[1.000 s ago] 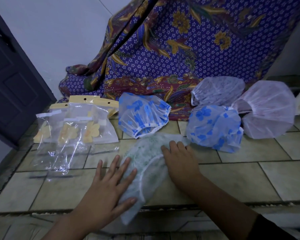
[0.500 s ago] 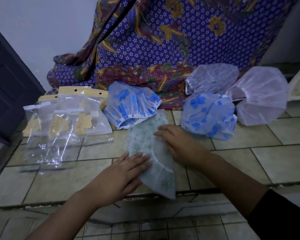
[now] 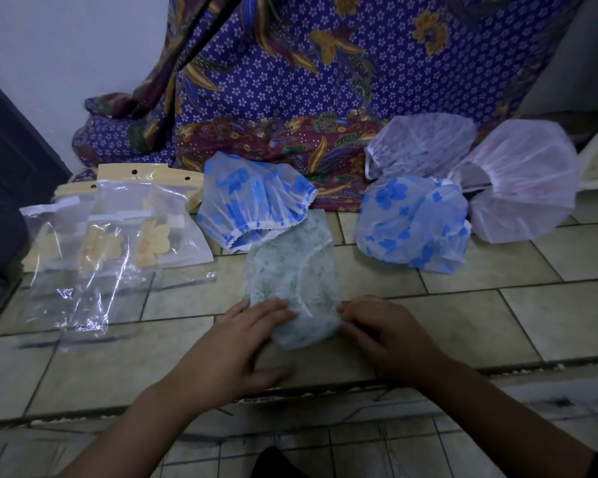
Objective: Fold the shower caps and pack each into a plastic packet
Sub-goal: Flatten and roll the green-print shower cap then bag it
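Folding step: left hand (image 3: 235, 350) pressed flat, close-set fingers on the green cap (image 3: 290, 270) at its 6 o'clock end, right hand (image 3: 390, 336) curled fingers at its edge, pinch unclear; next probably called for folding toward 12 o'clock.

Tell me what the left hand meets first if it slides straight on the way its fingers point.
The green-flowered shower cap: the fingertips of the left hand lie on its near end. Pushed further along that line, they would probably reach the right hand at the cap's other edge.

Close head-worn view, down onto hands (image 3: 235, 343)
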